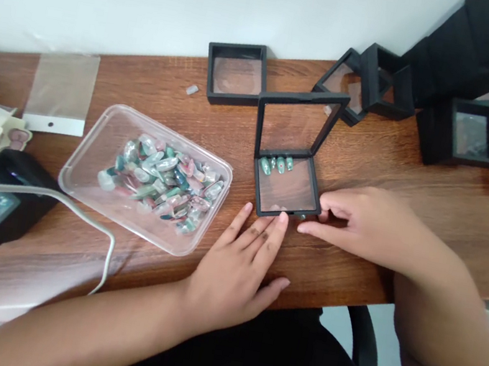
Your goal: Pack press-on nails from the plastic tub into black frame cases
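Black square hinged plastic case [287,192] on brown wood-grain tabletop [382,150]; small green oval nail tips [280,165] inside, by its hinge. Clear rectangular plastic tub [88,171] to its left (multicoloured elongated nail tips [162,178] inside). Black rectangular plastic box [235,100] behind, slightly left. Left hand [242,261] before case, right hand [358,221] at its front-right corner.

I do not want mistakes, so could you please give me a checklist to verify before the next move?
1. Hinged case open: ok, its lid stands up.
2. Green pieces in a row inside: ok.
3. Left hand at the case's near edge: ok.
4. Right hand holding something: cannot tell.
5. Plastic tub apart from the case: ok.
6. Small clear piece put away: not ok, it lies loose.
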Available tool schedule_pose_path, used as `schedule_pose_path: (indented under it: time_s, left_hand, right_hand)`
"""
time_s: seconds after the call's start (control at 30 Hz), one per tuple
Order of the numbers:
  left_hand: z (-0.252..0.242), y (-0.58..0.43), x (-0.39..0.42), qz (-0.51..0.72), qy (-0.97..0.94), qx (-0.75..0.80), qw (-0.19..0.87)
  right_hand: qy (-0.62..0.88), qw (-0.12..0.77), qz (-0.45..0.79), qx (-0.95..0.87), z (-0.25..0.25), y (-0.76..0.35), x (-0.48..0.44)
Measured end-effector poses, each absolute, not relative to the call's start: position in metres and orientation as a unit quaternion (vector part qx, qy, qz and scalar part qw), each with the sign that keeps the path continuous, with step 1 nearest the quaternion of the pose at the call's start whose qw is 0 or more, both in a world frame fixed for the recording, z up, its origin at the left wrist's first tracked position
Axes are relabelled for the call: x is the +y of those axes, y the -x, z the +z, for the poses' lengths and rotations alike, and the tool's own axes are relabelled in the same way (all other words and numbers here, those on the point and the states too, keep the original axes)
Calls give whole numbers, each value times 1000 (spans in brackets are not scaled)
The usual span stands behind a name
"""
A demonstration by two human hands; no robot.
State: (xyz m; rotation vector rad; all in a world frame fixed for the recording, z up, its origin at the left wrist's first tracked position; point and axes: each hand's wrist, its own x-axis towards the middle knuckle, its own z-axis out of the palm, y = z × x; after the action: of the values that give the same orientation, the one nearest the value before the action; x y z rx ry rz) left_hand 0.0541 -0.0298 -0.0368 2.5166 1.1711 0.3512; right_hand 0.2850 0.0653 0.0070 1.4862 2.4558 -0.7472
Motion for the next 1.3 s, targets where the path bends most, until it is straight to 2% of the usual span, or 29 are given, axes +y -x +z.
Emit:
schedule_pose_path:
  time_s: [0.2,0.8,1.07,1.3]
  left_hand:
    - [-38,-54,-30,130,-889,411,153]
    - [-33,-53,-29,83,-906,397,118]
    - [-33,-54,-31,79,-936,333,84]
    - [-34,-53,-35,110,-938,322,71]
  right_hand:
    - [-527,80,-208,820,2,-274,63]
    - [-541,90,-296,782,8,-287,68]
    - [-548,96,-242,795,4,-280,64]
    - [-535,89,-247,803,5,-281,62]
